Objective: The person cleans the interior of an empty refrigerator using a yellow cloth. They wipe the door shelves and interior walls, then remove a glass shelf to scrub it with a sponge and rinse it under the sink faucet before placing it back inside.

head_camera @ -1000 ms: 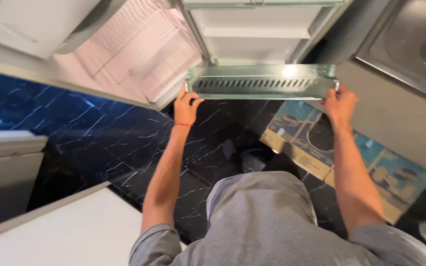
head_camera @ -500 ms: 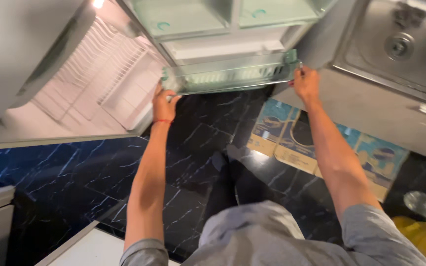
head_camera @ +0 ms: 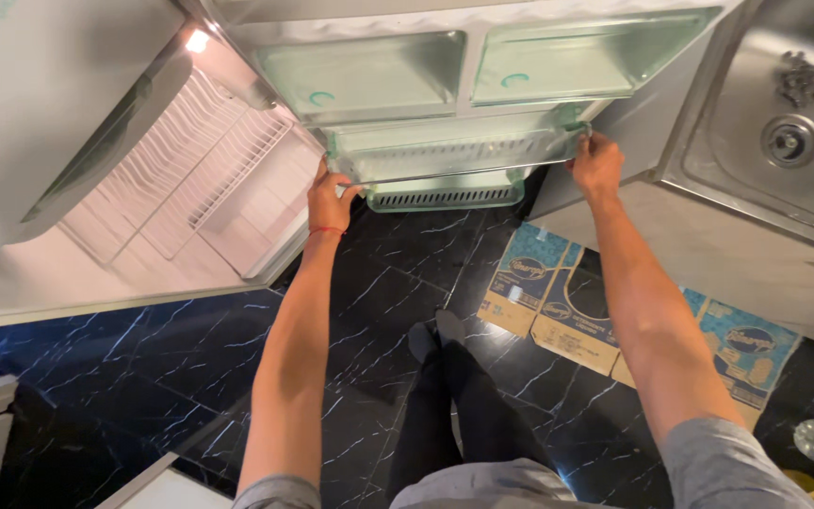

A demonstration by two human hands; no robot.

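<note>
Two hands, left (head_camera: 330, 203) and right (head_camera: 596, 167), clamped on green-tinted shelf (head_camera: 454, 155) ends, above flattened blue-and-tan cardboard box (head_camera: 558, 302).

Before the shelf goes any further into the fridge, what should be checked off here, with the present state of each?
1. Left hand grips the left end of the clear fridge shelf: ok.
2. Right hand grips the shelf's right end: ok.
3. Shelf held level between the hands: ok, roughly level.
4. Shelf edges seated in the fridge's side rails: cannot tell, the ends are hidden by the fingers and the walls.
5. Fridge door swung wide, away from the shelf: ok.
6. Floor underfoot: not ok, flattened cardboard lies on the dark tiles beside the feet.
</note>
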